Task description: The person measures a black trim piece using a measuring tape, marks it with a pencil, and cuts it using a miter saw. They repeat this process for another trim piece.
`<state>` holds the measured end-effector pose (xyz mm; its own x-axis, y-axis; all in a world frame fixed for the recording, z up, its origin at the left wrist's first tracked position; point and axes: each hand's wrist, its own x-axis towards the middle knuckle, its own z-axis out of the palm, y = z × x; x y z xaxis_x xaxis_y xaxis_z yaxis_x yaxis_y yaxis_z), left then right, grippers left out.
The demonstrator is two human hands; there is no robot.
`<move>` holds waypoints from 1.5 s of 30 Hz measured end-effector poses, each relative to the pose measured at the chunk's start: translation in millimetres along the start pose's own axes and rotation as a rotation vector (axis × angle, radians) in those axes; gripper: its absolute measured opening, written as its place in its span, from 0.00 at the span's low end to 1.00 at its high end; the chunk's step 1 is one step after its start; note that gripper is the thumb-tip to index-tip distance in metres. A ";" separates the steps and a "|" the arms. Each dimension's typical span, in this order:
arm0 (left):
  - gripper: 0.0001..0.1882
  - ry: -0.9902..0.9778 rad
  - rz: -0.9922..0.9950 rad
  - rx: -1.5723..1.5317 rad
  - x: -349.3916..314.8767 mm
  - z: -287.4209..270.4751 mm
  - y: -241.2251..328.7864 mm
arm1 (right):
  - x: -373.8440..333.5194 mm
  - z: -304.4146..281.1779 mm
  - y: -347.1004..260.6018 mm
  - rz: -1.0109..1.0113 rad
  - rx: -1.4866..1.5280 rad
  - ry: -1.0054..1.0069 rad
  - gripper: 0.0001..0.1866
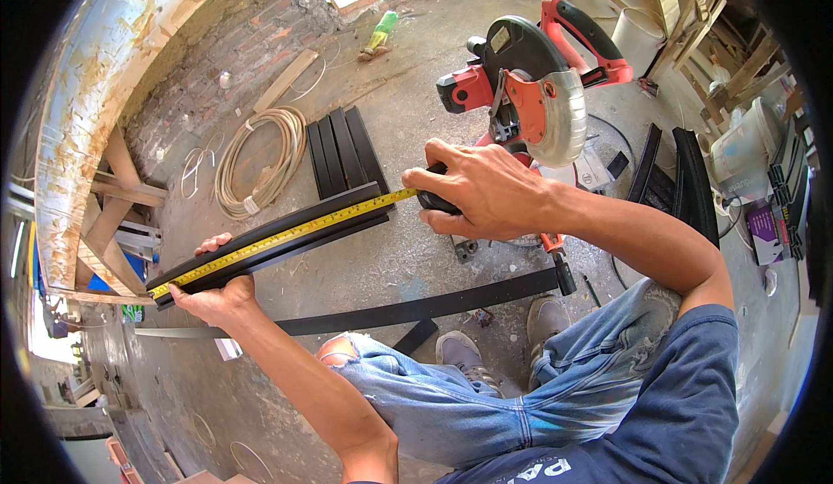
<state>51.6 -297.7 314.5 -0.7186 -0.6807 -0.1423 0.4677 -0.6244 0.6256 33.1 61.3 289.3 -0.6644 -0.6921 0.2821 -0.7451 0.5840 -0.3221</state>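
Observation:
My left hand [221, 300] grips the far left end of a black channel-shaped profile [349, 201], thumb near the end of a yellow tape blade [286, 242]. The blade runs along the length of the profile. My right hand [499, 191] is closed around the black tape measure case [438, 196], just past the profile's right end. Part of the case is hidden by my fingers. The profile is held above the floor, tilted up toward the right.
A red and black miter saw [529, 102] stands ahead on the right. Several cut black profiles [343, 154] lie beside a coiled beige hose [260, 163]. One long black strip [434, 304] crosses the floor before my shoes. More black pieces [672, 176] lie at right, near a white bucket [742, 150].

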 end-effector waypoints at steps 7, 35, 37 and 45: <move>0.36 -0.084 0.025 -0.014 -8.8 5.1 -7.1 | -6.9 -3.9 -1.2 0.042 0.079 0.041 0.23; 0.24 0.362 -0.523 0.513 -37.5 -140.3 -298.2 | -372.7 154.4 51.8 1.299 -0.086 0.043 0.29; 0.24 0.348 -0.491 0.507 -28.8 -146.3 -302.6 | -353.9 158.7 56.9 1.218 -0.283 0.089 0.28; 0.26 0.324 -0.516 0.445 -31.3 -154.5 -334.6 | -227.5 147.7 87.5 1.032 0.190 0.402 0.21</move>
<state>-2.9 -126.6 -8.9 -0.5708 -0.4653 -0.6765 -0.1887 -0.7276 0.6596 127.7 207.2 63.5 -0.9543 0.2928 0.0603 0.1712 0.7006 -0.6927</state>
